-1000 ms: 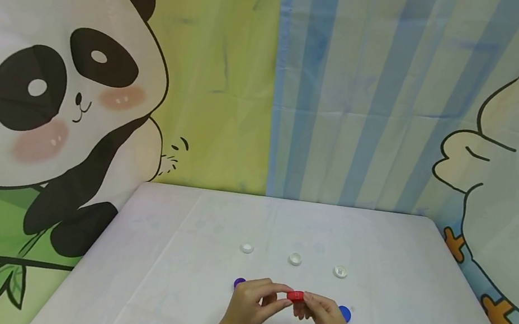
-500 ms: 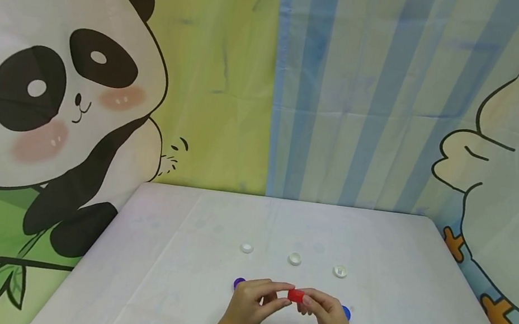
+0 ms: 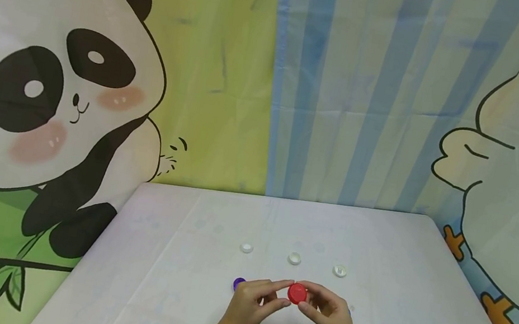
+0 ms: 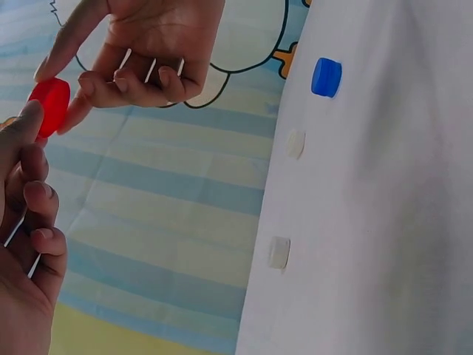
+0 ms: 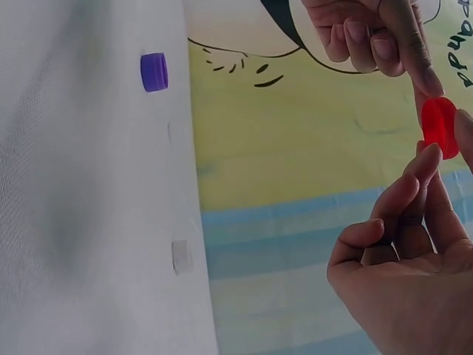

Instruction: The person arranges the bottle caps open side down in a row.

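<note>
A red bottle cap [image 3: 297,294] is held up between both hands over the table, its round face toward the head camera. My left hand [image 3: 250,307] pinches it from the left between thumb and forefinger. From the right, my right hand [image 3: 332,322] holds it with thumb and fingertips at its edge. The right wrist view shows the red cap [image 5: 440,128] edge-on between the fingertips. A purple cap [image 3: 238,283] lies behind the left hand, partly covered by it. The blue cap [image 4: 326,78] appears in the left wrist view; the right hand hides it in the head view.
Beyond the hands, a row of white caps lies on the white-covered table [image 3: 159,282]: left [image 3: 247,248], middle [image 3: 294,258] and right [image 3: 339,271]. Printed cloth with a panda [image 3: 102,154] and blue stripes hangs behind the table's far edge.
The red cap has turned from side-on to face the head camera. My right hand's fingers have shifted around it and spread, now covering the blue cap. The left hand has barely moved.
</note>
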`<state>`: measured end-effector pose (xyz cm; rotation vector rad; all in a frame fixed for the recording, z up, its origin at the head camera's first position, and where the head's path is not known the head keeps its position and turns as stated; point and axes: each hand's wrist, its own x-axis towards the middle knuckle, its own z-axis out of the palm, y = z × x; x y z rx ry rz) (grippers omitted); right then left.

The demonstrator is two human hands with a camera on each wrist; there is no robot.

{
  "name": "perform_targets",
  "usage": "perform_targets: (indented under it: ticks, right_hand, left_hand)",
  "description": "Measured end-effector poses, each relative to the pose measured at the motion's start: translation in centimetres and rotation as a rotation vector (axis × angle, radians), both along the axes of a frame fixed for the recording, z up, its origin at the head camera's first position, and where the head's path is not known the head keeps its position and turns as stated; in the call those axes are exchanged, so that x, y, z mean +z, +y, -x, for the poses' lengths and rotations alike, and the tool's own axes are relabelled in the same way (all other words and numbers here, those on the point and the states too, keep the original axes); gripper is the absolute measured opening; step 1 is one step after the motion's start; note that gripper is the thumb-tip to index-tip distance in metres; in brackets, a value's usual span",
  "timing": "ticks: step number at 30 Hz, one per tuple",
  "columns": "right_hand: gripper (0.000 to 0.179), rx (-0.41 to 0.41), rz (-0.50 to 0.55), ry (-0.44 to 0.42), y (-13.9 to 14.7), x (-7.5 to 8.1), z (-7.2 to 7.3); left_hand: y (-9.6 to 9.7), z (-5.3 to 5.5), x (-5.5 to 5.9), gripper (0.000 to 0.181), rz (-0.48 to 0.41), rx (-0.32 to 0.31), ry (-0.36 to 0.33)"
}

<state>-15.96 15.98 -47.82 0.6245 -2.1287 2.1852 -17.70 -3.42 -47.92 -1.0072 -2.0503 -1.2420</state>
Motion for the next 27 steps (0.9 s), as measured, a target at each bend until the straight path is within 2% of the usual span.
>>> perform_targets:
  ticks: [4, 7, 11, 16, 19, 22, 24, 27]
  right_hand:
    - [0.031, -0.050, -0.070, 0.140, -0.1, -0.5, 0.2]
    - [0.033, -0.087, -0.126, 0.198, -0.3, -0.7, 0.2]
    - [0.033, -0.152, -0.196, 0.214, -0.5, -0.6, -0.1]
    - [0.031, -0.234, -0.254, 0.251, -1.1, 0.5, -0.5]
    - [0.031, -0.272, -0.271, 0.255, -1.4, 0.7, -0.6]
    - [0.031, -0.303, -0.298, 0.232, -1.4, -0.1, -0.4]
    - [0.030, -0.335, -0.323, 0.178, -1.4, -1.1, -0.2]
    - [0.030, -0.380, -0.360, 0.111, -1.3, -3.2, 0.4]
  left_hand:
    - [0.0, -0.1, -0.2, 0.033, -0.015, -0.020, -0.020]
    - [-0.1, -0.1, -0.4, 0.033, -0.023, -0.028, -0.039]
    - [-0.1, 0.1, -0.9, 0.033, -0.033, -0.027, -0.070]
    - [0.1, 0.2, -1.5, 0.032, -0.052, -0.022, -0.110]
    - [0.4, 0.1, -1.3, 0.031, -0.068, -0.020, -0.166]
    - [0.7, 0.1, -1.6, 0.030, -0.083, -0.013, -0.240]
    - [0.9, 0.6, -3.0, 0.030, -0.077, -0.004, -0.259]
    - [1.2, 1.6, -5.7, 0.030, -0.052, 0.017, -0.274]
